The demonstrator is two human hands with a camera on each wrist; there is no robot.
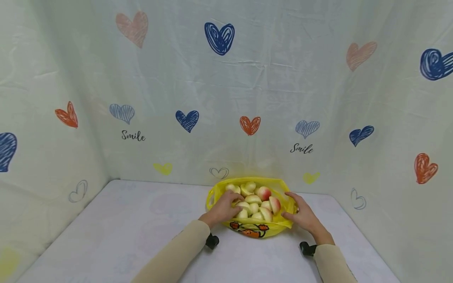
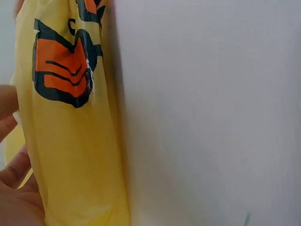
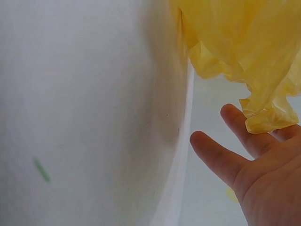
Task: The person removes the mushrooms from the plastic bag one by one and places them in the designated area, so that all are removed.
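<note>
A yellow plastic bag (image 1: 279, 230) with an orange cartoon print lies at the back of the table, its mouth spread wide. Several pale fruit pieces (image 1: 253, 199), some with red skin, fill it; whether they are apple or peach I cannot tell. My left hand (image 1: 223, 208) reaches over the bag's left rim, fingers bent among the pieces. Whether it grips one is hidden; in the left wrist view the bag (image 2: 80, 155) covers most of the fingers. My right hand (image 1: 304, 214) is at the bag's right side, its fingers (image 3: 216, 157) spread and touching the crumpled yellow plastic (image 3: 270, 117).
The white table (image 1: 152, 228) extends to both sides and in front of the bag. A pale curtain (image 1: 269, 90) printed with hearts hangs right behind the table and along its sides. Black wrist mounts (image 1: 212, 241) sit below both hands.
</note>
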